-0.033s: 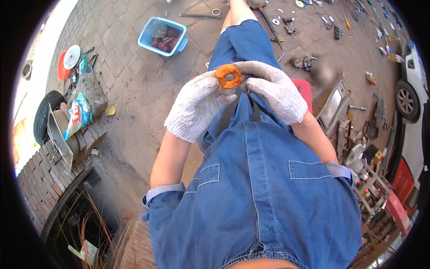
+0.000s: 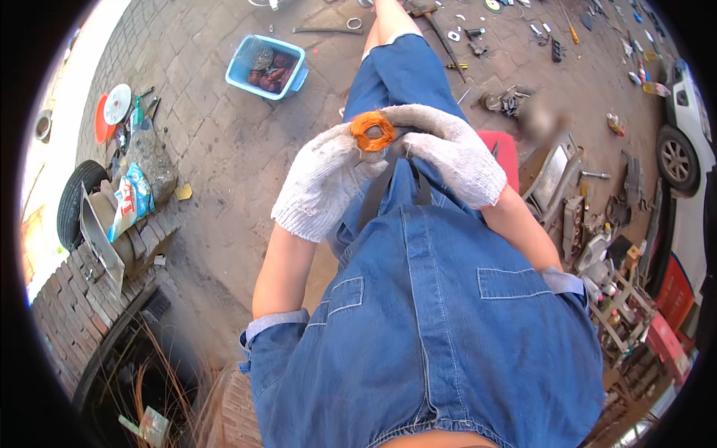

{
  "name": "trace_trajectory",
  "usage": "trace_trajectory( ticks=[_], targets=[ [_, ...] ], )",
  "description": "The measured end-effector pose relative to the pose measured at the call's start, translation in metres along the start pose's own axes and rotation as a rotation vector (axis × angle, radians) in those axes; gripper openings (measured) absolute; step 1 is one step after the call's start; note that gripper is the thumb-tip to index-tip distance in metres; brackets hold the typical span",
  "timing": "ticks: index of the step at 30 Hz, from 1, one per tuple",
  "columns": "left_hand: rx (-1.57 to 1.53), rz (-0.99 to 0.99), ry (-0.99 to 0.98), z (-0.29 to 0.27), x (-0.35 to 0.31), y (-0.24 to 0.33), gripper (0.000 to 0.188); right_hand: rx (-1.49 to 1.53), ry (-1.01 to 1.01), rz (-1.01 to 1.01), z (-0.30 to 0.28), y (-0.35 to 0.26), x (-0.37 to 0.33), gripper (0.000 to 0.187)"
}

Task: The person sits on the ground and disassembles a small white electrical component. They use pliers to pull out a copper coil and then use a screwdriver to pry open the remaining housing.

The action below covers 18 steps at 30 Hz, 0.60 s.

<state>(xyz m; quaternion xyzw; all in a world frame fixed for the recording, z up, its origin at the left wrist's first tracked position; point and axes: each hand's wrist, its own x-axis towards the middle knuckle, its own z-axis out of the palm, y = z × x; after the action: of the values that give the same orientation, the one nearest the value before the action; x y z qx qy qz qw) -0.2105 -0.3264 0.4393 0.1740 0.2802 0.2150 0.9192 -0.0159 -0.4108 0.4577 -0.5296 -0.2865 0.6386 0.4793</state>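
Note:
Both of my hands wear white knitted work gloves and meet in front of my lap. Between them is a ring-shaped coil of orange strands (image 2: 360,140) with a greyish centre. My left hand (image 2: 317,183) is closed, its fingertips gripping the coil from the left and below. From the right, my right hand (image 2: 464,160) curls in, with its bent forefinger against the coil's upper right edge and its thumb just below. A dark gap lies between that thumb and forefinger; whatever is in it cannot be made out.
Ahead to the left, a light-blue plastic tub (image 2: 293,89) holds reddish-brown lumps and a grey meshlike piece. A hammer (image 2: 441,37) and scattered tools lie beyond my knees. A tyre (image 2: 73,201) stands left; metal parts (image 2: 549,175) and a white car (image 2: 691,172) are right.
The coil has tipped slightly in my fingers, and both hands sit a little farther left in the picture. The whole view has shifted slightly; the grip looks the same.

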Motion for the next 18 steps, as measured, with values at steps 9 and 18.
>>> trace_trajectory(
  ticks=[9, 18],
  targets=[
    [-0.086, 0.046, -0.018, 0.01, 0.043, 0.004, 0.05, 0.325, 0.141, 0.029, -0.069, -0.003, 0.024, 0.038],
    [-0.164, 0.106, 0.167, 0.013, 0.146, 0.029, 0.053, 0.596, 1.198, 0.055, -0.296, 0.186, 0.105, 0.026]
  ],
)
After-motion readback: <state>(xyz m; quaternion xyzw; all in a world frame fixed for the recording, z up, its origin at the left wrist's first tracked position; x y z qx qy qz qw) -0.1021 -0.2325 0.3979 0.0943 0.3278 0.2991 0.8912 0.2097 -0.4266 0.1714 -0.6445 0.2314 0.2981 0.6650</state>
